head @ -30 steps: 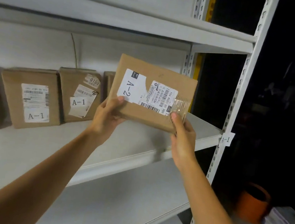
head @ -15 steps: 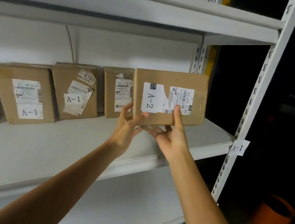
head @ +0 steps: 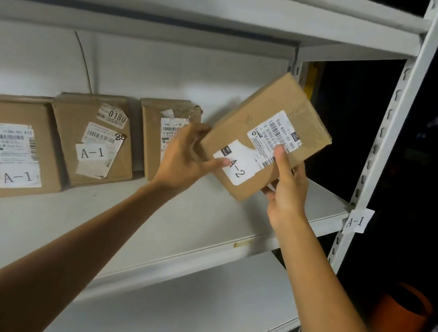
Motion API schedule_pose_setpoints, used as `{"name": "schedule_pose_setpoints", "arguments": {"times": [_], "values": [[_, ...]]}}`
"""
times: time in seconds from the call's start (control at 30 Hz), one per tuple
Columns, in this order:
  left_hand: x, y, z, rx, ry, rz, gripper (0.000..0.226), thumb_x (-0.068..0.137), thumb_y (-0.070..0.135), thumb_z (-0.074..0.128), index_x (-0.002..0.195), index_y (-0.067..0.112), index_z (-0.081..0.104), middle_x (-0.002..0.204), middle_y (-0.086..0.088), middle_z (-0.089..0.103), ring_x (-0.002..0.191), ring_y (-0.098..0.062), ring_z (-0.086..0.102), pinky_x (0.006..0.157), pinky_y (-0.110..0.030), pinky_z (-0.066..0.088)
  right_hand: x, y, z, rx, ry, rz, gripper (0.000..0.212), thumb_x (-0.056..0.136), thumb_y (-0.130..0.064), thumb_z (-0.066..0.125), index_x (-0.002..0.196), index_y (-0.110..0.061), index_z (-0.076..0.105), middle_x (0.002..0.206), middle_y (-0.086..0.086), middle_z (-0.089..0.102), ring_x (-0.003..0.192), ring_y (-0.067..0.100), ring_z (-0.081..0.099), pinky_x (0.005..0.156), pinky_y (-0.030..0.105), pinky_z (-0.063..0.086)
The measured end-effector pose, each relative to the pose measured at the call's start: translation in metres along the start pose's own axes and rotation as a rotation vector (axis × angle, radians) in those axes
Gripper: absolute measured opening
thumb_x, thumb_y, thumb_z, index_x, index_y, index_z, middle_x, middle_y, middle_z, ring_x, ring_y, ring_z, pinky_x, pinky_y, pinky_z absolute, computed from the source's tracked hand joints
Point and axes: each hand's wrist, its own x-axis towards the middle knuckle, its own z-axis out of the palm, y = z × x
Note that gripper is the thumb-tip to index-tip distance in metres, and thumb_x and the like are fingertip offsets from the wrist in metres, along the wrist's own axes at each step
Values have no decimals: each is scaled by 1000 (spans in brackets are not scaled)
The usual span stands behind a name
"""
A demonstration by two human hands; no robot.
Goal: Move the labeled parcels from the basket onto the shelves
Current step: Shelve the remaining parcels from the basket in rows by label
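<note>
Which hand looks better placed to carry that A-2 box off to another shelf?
Probably the right hand: it cups the tilted box from below, thumb on front. The left hand only pinches its side edge.

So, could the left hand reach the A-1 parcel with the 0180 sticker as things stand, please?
Probably, but not freely: the A-1 parcel sits just left of the left hand, with nothing between them. Yet that hand grips the A-2 parcel with the right hand, so it must let go first.
</note>
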Motion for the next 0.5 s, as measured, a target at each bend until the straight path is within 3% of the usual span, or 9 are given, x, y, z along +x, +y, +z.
{"name": "schedule_pose_setpoints", "arguments": {"times": [0.07, 0.17, 0.23, 0.37, 0.5], "values": [[5, -4, 6, 73, -24, 13, 72, 58, 55, 83, 118, 28, 53, 112, 6, 59, 103, -12, 56, 87, -44, 50, 7, 1, 4, -34, 27, -77, 42, 89, -30, 67, 129, -27, 57, 117, -2, 69, 105, 14, 67, 80, 35, 59], [8, -12, 15, 174, -127, -8, 92, 65, 50, 81, 143, 34, 33, 127, -2, 47, 111, -14, 49, 98, -39, 45, 18, 5, 6, -135, 49, -210, 46, 88, -23, 70, 132, -22, 55, 120, -1, 68, 104, 10, 67, 82, 28, 57], [9, -15, 22, 168, -166, -3, 101, 69, 44, 81, 149, 34, 20, 136, -5, 39, 121, -23, 45, 102, -41, 42, 24, 11, 3, -271, 43, -280, 57, 85, -19, 72, 137, -22, 49, 122, -3, 65, 105, 6, 65, 80, 23, 55], [11, -17, 38, 160, -220, 2, 112, 76, 34, 79, 152, 28, -2, 146, -5, 28, 132, -24, 35, 103, -46, 38, 34, 20, -6, -525, -15, -301, 79, 81, -9, 75, 145, -29, 31, 122, -15, 59, 102, -5, 60, 75, 13, 53], [21, -27, 56, 169, -216, 3, 113, 78, 26, 77, 152, 22, -9, 146, -8, 27, 134, -23, 32, 105, -44, 35, 57, 30, -22, -658, -64, -238, 87, 82, -3, 71, 150, -28, 23, 113, -23, 58, 91, -14, 60, 82, 24, 56]]}}
